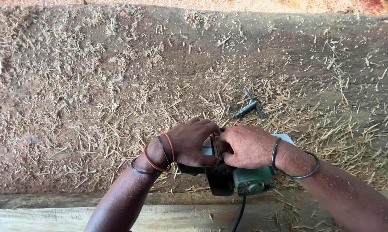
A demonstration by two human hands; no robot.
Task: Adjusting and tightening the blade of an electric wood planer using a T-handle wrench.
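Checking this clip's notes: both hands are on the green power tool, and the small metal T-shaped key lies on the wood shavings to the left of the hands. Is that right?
Not quite. The head view shows the metal T-shaped key lying on the wood shavings above and to the right of the hands, not to their left. The rest stands: the left hand and the right hand are both on the green power tool.
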